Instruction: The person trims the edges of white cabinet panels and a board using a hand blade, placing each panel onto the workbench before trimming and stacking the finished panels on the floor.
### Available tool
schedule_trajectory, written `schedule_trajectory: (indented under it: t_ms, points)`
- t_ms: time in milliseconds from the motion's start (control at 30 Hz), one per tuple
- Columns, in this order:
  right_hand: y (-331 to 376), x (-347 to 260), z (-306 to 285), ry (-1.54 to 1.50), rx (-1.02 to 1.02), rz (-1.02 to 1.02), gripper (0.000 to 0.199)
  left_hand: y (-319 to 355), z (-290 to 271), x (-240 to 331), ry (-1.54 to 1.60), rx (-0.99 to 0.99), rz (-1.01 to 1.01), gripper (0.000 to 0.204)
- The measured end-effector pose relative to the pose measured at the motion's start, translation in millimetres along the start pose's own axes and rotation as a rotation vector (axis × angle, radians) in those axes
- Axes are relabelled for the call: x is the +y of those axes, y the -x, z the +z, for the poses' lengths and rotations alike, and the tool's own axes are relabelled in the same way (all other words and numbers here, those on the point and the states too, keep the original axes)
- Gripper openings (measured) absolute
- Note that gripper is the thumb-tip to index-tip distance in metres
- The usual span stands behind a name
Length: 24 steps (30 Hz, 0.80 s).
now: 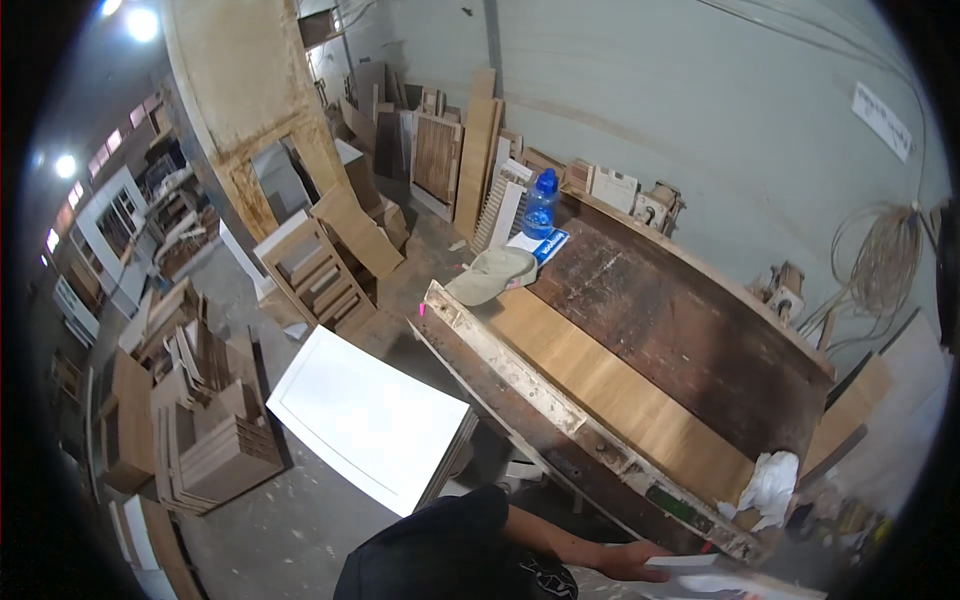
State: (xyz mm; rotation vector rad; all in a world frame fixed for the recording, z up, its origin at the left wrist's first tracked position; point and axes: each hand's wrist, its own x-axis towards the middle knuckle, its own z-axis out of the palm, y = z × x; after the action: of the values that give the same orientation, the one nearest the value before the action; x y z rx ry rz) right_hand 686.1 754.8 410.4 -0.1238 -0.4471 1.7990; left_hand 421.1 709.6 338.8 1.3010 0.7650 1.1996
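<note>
From the lower edge, my left arm in a dark sleeve reaches across to the right. My left hand (638,562) is closed on the near end of a pale, thin panel (735,582), which is partly cut off by the frame's bottom and blurred. My right hand is out of sight. Beyond the panel stands a worn wooden workbench (690,300), with a long light-wood board (620,375) lying along it. A crumpled white cloth or paper (768,488) rests at the board's near right end.
White panels (370,415) are stacked left of the bench. A blue bottle (540,205) and a beige cap (492,275) sit at the bench's far end. Wooden pieces (215,450) are piled at left. Boards (470,150) lean on the wall; coiled cable (888,260) hangs at right.
</note>
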Motion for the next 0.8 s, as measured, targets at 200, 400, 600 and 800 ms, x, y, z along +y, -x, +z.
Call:
schedule_trajectory:
  t_ms: [200, 400, 600, 800]
  points:
    - [-53.0, 88.3, 123.0, 1.065, 0.368, -0.359, 0.052, 24.4, -68.6, 122.2, 0.377, 0.244, 0.082, 0.037]
    - [-5.4, 93.4, -96.5, 1.793, 0.367, -0.755, 0.031, 67.7, -155.9, 170.2, 0.213, 0.649, -0.036, 0.045]
    - [36.3, 107.4, -161.6, 1.689, 0.724, -0.186, 0.042, 79.3, -226.8, 137.5, 0.943, 0.89, 0.089, 0.041]
    - [-50.4, 144.9, -65.5, 1.43, 0.736, -0.022, 0.056, 106.8, -282.8, 130.4, 1.04, 1.07, 0.173, 0.047]
